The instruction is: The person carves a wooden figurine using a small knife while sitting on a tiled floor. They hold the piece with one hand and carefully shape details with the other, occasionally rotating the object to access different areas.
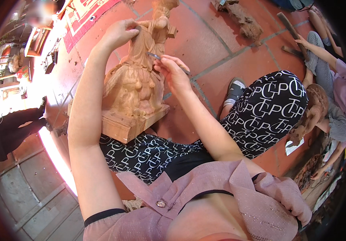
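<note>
A carved wooden statue point(134, 86) with draped folds and a square block base point(126, 124) leans across my lap, its top pointing away from me. My left hand point(120, 34) grips the upper part of the carving from its left side, the thumb resting on the wood. Between the fingers of my right hand point(174, 74) is a slim carving tool point(154, 56). Its metal tip touches or nearly touches the robe folds at the statue's middle, and its dark rear end sticks out past my hand. The exact shape of the blade is too small to tell.
Red floor tiles point(205, 44) lie around me. A rough piece of wood point(243, 22) rests beyond the statue, near a red mat point(88, 18). On the right, another person's hand point(301, 42) holds a wooden stick point(288, 26); another wood carving point(311, 112) lies beside my knee.
</note>
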Demonstrator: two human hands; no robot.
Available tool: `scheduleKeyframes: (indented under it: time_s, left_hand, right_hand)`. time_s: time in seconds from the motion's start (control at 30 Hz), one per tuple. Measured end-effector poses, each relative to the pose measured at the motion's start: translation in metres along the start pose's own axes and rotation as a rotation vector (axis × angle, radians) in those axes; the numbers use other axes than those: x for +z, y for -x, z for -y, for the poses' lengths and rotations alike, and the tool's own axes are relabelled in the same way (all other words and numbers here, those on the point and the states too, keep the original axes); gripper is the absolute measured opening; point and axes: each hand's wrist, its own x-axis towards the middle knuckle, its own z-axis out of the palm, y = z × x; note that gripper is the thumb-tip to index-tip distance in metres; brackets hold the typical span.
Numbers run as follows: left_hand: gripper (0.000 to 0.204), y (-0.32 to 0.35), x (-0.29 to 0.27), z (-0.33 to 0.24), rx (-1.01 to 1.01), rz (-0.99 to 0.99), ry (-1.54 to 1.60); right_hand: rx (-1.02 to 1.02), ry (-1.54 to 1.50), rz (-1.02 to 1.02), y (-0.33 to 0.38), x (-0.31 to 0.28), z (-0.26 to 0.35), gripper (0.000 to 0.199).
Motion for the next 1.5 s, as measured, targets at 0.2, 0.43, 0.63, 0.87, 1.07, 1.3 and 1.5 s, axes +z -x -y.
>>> scheduleKeyframes:
  time_s: [0.2, 0.43, 0.63, 0.87, 1.07, 1.3, 1.5]
  left_hand:
    - [0.039, 0.001, 0.000, 0.006, 0.001, 0.059, 0.102]
    - [0.038, 0.003, 0.002, 0.007, -0.026, -0.067, 0.131]
    - [0.032, 0.027, -0.010, -0.046, -0.004, 0.126, 0.220]
    - [0.014, 0.074, -0.001, -0.078, -0.086, 0.271, 0.433]
    - [0.021, 0.094, -0.007, -0.101, -0.091, 0.145, 0.519]
    - [0.035, 0.104, -0.004, -0.119, -0.027, 0.194, 0.999]
    - [0.025, 0.102, 0.023, -0.133, 0.127, -0.022, 0.408]
  right_hand:
    - [0.093, 0.129, 0.014, 0.007, -0.009, -0.004, 0.014]
    - [-0.058, 0.053, 0.085, -0.004, 0.010, 0.041, 0.012]
    - [0.022, 0.066, 0.286, 0.007, 0.011, 0.046, 0.020]
    - [0.025, -0.050, 0.300, 0.007, 0.016, 0.048, 0.018]
    - [0.077, -0.268, 0.193, 0.003, 0.011, 0.056, 0.011]
    - [0.238, -0.528, 0.185, 0.005, 0.016, 0.060, 0.010]
    - [0.312, -0.442, 0.187, 0.016, 0.029, 0.054, 0.014]
